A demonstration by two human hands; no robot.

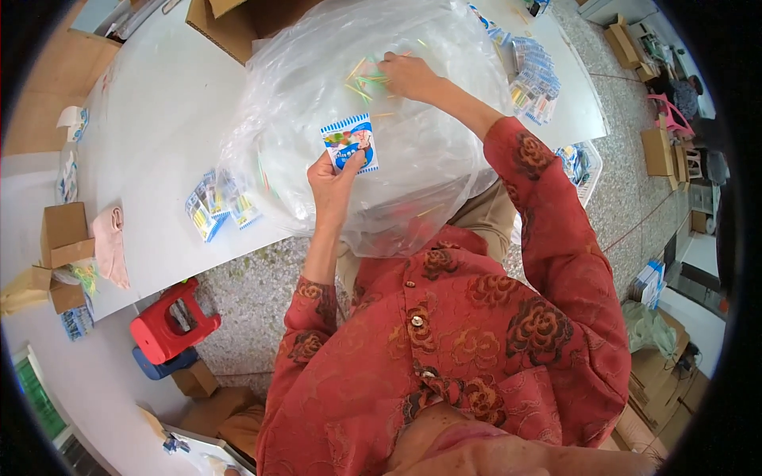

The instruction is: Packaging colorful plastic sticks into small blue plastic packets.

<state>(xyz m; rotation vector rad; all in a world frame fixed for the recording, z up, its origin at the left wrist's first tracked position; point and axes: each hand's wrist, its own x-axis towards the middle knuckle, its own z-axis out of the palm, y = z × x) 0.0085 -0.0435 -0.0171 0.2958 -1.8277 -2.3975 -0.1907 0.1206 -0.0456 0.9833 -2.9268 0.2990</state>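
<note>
My left hand (332, 184) is closed on a small blue-and-white printed packet (340, 141), its thumb pressed over the packet's front. Farther off, my right hand (407, 77) reaches over thin yellow and green sticks (357, 84). Its fingers are drawn together among them, and what they grip is too small to make out. Beneath both hands a large clear plastic bag (294, 95) is spread across the white table. A few loose sticks are scattered elsewhere on the plastic.
Filled packets (214, 208) lie fanned at the table's left, and a longer row of packets (536, 75) lies at the right. A cardboard box (218, 32) stands at the back. Near the left edge hangs a pink cloth (110, 246); a red stool (173, 321) is below.
</note>
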